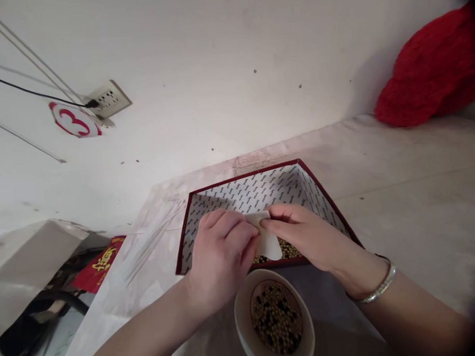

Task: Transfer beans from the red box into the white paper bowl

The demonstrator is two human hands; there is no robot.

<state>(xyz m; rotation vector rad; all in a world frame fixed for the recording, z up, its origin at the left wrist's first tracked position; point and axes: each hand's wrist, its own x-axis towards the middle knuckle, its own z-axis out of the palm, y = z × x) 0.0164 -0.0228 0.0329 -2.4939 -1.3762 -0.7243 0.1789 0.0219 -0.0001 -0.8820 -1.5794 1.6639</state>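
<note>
My left hand (221, 254) and my right hand (305, 234) meet over a dark red box (243, 191) lined with patterned white paper. Both pinch a small white card (267, 239) between fingertips and thumbs, holding it just above the pale beans (287, 249) lying in the box's near end. A silver bangle (377, 286) circles my right wrist. Directly below the hands stands a white bowl (244, 315) holding a mix of pale and dark beans (276, 317).
The box and bowl rest on a pale counter (409, 193) against a white wall. A red bundle of cloth (432, 70) lies at the far right. On the wall are a socket (109, 98) with a black cable and a red number sticker (75, 120).
</note>
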